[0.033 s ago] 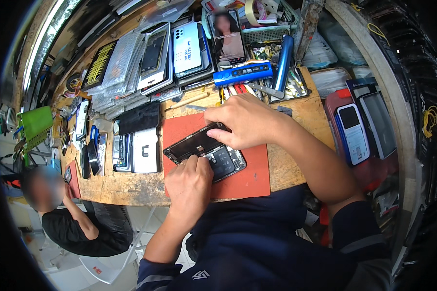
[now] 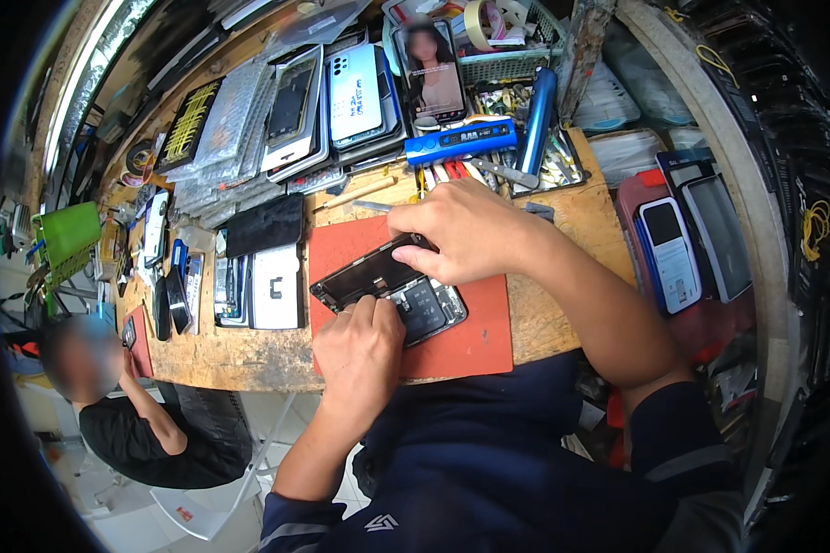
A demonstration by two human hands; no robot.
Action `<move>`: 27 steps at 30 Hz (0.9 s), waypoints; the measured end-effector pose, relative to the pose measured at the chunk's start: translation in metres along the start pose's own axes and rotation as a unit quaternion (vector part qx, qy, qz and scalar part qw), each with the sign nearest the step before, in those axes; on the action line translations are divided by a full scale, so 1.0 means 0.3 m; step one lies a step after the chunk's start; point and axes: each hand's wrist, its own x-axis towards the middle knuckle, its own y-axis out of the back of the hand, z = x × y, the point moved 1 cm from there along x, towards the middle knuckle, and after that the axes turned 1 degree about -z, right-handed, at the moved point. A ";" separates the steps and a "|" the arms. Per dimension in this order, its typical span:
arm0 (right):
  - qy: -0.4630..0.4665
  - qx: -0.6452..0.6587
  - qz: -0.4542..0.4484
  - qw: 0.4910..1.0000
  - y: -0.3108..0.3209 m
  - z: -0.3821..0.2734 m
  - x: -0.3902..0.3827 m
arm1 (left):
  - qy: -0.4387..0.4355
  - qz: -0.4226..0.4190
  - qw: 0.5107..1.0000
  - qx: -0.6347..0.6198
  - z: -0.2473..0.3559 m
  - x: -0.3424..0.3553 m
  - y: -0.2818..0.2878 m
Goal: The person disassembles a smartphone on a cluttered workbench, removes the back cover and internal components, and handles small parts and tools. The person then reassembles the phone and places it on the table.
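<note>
An opened phone (image 2: 420,313) lies on a red mat (image 2: 470,355), its battery showing, with a dark panel (image 2: 369,272) raised at a slant along its back side. My right hand (image 2: 456,230) reaches from the right and pinches the upper right end of that panel between thumb and fingers. My left hand (image 2: 357,355) is at the phone's left part, fingers curled down inside the opening under the panel; its fingertips and anything in them are hidden. A thin grey tool (image 2: 369,205) and a wooden-handled tool (image 2: 358,192) lie behind the mat.
Stacked phones (image 2: 355,92), a blue device (image 2: 461,138) and a tray of small tools (image 2: 558,166) crowd the back of the wooden bench (image 2: 231,364). More phones (image 2: 258,286) lie left of the mat, others (image 2: 669,249) at right. A co-worker (image 2: 157,433) sits at lower left.
</note>
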 end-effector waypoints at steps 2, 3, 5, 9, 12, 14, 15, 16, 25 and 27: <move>-0.001 0.000 0.003 1.000 0.000 -0.003 -0.003 | 0.004 0.002 1.000 0.007 0.002 0.001 0.000; -0.004 -0.002 0.000 1.000 0.000 -0.003 -0.003 | -0.002 0.003 1.000 0.010 0.003 0.002 0.001; 0.000 0.004 0.006 1.000 0.000 -0.002 -0.002 | -0.007 0.000 1.000 0.016 0.006 0.007 0.005; 0.004 -0.001 0.021 1.000 0.000 0.013 0.007 | 0.013 0.026 1.000 -0.002 0.010 0.010 0.028; 0.006 0.006 0.006 1.000 -0.003 0.022 0.011 | 0.069 0.102 0.990 -0.062 -0.011 -0.009 0.064; 0.013 0.017 0.008 1.000 -0.002 0.023 0.009 | 0.149 0.164 0.971 -0.089 -0.066 -0.020 0.087; 0.014 0.022 0.007 1.000 -0.002 0.023 0.010 | 0.176 0.184 0.960 -0.116 -0.101 -0.020 0.090; 0.018 0.027 0.010 0.999 -0.003 0.021 0.010 | 0.217 0.199 0.947 -0.131 -0.140 -0.017 0.088; -0.003 0.072 0.045 0.996 -0.002 0.015 0.020 | 0.270 0.116 0.788 -0.542 -0.269 -0.044 -0.032; 0.002 0.065 0.042 0.997 -0.002 0.011 0.022 | 0.254 0.113 0.798 -0.535 -0.295 -0.040 -0.030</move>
